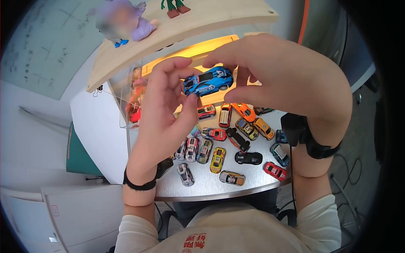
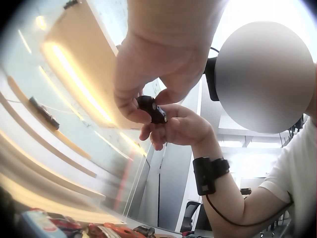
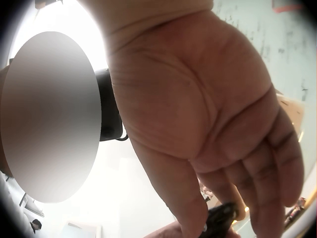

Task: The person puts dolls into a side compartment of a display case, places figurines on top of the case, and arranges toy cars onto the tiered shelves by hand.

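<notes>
The blue toy car (image 1: 209, 81) is raised above the surface (image 1: 202, 185), its long axis running between the hands, nose seemingly toward the right. The left hand (image 1: 162, 114) pinches its left end, probably to leave the body visible; the right hand (image 1: 282, 76) curves around the other, contact unclear.

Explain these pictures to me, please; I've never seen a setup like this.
There's no robot, just a person's two bare hands. The big picture looks down from a camera worn on the head; the other two come from cameras strapped to the left and right wrists. The left hand holds a blue toy car in its fingers. The right hand curves near the car's other end; I can't tell whether it touches. Below, many more toy cars lie scattered on a table, one of them upside down.
</notes>
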The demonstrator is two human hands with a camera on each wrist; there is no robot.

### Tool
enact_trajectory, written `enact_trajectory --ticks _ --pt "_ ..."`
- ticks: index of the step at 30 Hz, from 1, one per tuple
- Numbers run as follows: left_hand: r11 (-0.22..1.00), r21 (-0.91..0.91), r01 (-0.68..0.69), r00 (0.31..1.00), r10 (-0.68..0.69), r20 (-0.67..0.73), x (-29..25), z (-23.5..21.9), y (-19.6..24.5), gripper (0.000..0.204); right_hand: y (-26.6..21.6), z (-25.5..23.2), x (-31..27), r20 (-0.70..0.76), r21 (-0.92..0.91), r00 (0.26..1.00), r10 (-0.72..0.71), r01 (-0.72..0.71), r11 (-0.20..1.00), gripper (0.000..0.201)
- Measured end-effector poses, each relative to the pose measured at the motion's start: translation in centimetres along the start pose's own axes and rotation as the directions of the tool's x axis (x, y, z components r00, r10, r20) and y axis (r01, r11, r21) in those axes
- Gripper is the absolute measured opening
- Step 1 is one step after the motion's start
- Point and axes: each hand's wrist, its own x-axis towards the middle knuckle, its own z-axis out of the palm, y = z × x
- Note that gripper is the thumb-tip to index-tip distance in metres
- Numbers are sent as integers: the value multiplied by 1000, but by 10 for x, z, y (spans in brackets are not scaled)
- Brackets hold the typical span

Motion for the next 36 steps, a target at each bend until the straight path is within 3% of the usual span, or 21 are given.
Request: enact_trajectory --ticks 2,4,5,6,8,14,16,21,23,27,28,29,30,32,34,36 --pt "999 -13 -32 999 32 14 5 3 -4 48 1 -1 2 -12 -108 992 -124 122 987 43" --pt "996 -85 -11 1000 13 21 8 7 -8 46 7 2 1 -56 -158 987 -153 143 977 38" --pt "998 -39 40 999 -41 -27 8 10 -10 45 9 1 0 -99 -209 978 -184 160 965 33" --pt "999 -37 37 999 -38 -29 8 13 -10 45 8 0 0 -100 -211 977 -186 162 964 33" --pt "982 109 155 983 -142 -120 9 17 -9 46 7 -4 0 -130 -138 986 -102 84 987 30" --pt "977 122 174 979 -158 -132 19 23 -12 64 8 -3 -1 -157 -207 977 -142 108 972 34" --pt "953 59 298 955 -296 -27 22 21 -13 70 10 0 -1 -168 -235 973 -159 117 965 36" --pt "939 -166 302 952 -288 101 23 29 -14 73 17 16 -5 -190 -276 966 -176 119 954 41" --pt "853 -429 298 954 -260 147 23 34 -17 71 17 14 -6 -184 -238 973 -141 95 967 42" --pt "869 -421 261 963 -205 174 32 20 -37 71 14 6 -10 -171 -159 983 -62 35 987 45" --pt "970 -141 199 978 -186 99 38 11 -50 73 12 3 -12 -168 -140 985 -43 19 990 46" --pt "978 157 138 989 -144 31 46 4 -54 74 11 0 -13 -163 -120 986 -24 5 993 47" --pt "978 158 138 989 -145 32 53 -2 -55 74 9 -4 -14 -158 -100 987 -6 -10 995 48" --pt "795 599 89 995 -95 -22 70 -9 -49 69 5 -12 -18 -148 -61 988 34 -43 997 50" --pt "740 671 40 999 -44 -11 89 -18 -65 80 -3 -25 -22 -94 -24 990 101 -104 994 50" --pt "539 822 -183 974 211 79 104 -24 -84 88 -6 -33 -26 -55 133 996 75 -67 989 49"
